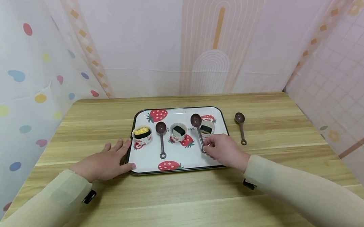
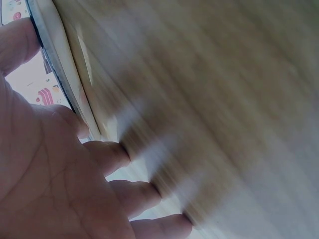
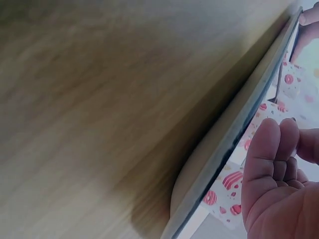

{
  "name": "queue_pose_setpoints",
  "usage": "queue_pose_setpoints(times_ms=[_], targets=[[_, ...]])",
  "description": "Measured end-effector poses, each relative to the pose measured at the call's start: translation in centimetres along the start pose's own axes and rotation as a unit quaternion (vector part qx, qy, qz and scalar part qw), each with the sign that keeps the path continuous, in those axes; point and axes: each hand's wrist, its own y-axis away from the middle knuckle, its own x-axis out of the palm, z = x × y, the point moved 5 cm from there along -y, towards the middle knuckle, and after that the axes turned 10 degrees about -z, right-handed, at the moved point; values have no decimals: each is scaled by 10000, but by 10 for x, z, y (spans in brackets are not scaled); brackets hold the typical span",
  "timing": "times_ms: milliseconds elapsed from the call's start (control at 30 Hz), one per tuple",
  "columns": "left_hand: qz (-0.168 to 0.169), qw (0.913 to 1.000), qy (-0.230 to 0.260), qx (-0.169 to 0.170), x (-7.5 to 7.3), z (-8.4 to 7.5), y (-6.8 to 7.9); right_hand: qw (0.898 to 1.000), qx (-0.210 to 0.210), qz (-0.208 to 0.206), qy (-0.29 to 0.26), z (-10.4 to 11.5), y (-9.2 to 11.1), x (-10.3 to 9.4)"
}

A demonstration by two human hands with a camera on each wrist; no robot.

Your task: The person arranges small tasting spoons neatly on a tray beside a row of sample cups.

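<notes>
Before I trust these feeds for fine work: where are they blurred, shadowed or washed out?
Head view: tray and held spoon fairly sharp, soft shadows on the table under both sleeves; left wrist view: table smeared, left hand clearer; right wrist view: table blurred, dark shadow along the tray's edge, washed-out patch at upper right, beyond the right hand.

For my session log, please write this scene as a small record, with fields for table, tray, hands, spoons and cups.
Table: wooden table
Tray: white tray, dark rim, strawberry print
Left hand: spread at tray's left edge
Right hand: pinches held spoon by handle
Other spoons: left spoon on tray, right spoon on table
Cups: left cup, middle cup, right cup, all on tray; food in each
</notes>
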Motion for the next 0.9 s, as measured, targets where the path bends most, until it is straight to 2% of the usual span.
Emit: queue_pose_setpoints(times_ms=[233,900], targets=[[45,10000,-5,-40,1,0,-1,9999,-31,32,116,2,-5,6],[35,10000,22,-41,0,0,0,9979,386,320,422,8,-14,19]])
